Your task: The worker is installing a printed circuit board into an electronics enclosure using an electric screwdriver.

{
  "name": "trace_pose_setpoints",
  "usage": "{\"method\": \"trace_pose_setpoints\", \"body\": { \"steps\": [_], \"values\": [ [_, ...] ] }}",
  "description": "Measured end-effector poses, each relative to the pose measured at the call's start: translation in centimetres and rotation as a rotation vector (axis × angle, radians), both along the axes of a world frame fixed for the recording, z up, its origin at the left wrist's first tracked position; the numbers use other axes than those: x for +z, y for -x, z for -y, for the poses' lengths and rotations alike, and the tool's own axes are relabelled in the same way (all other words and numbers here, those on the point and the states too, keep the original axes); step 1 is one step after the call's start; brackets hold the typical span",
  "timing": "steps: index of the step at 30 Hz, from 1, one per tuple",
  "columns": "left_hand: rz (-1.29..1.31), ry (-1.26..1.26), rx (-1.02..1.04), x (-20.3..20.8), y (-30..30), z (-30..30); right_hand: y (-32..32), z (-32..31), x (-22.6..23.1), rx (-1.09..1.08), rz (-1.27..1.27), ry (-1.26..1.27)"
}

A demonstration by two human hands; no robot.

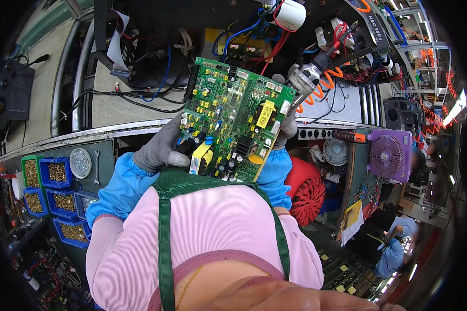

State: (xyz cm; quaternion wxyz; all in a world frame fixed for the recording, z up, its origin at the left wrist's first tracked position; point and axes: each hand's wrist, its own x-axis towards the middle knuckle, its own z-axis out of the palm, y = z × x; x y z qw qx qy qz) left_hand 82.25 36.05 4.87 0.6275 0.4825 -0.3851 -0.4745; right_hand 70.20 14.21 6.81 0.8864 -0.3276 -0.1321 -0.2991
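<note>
Held up in front of my chest is a green circuit board [225,114], tilted, with its component side toward me. It carries yellow transformers, white connectors and many small parts. My left hand [163,146], in a grey glove, grips the board's lower left edge, thumb in front. My right hand [289,122], also gloved, closes on its right edge; the board hides most of those fingers. Just past my right hand hangs a pneumatic screwdriver [305,78] on an orange coiled hose. Beyond the board sits an opened black machine chassis [140,72] with blue, red and black wires.
Blue bins [56,172] of brass-coloured fasteners, a dish of small hardware [80,163] and a wrench [97,167] lie on the left. To the right are a red stool [307,192], a power strip [316,134] and a purple fan [390,155]. Another person [392,254] is farther right.
</note>
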Motion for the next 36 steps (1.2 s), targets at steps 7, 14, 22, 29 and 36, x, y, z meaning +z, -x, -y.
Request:
{"method": "trace_pose_setpoints", "body": {
  "steps": [7, 14, 22, 29, 36],
  "values": [
    [-0.072, 0.046, -0.031, 0.5, -0.4, 0.2, 0.6, 1.2, 0.0, -0.052, -0.050, 0.055],
    [-0.059, 0.092, 0.054, 1.6, -2.0, 0.1, 2.7, 2.0, 2.5, -0.222, -0.235, 0.175],
    [0.081, 0.132, 0.178, 2.2, -4.6, 0.8, 3.3, -0.6, 6.3, -0.229, -0.438, 0.375],
    [0.098, 0.209, 0.246, 1.9, -6.1, 1.7, 1.7, -1.3, 7.0, -0.275, -0.652, 0.369],
    [0.241, 0.189, 0.333, 3.3, -9.0, 3.0, -2.0, -0.9, 8.2, -0.292, -0.651, 0.470]
  ]
}}
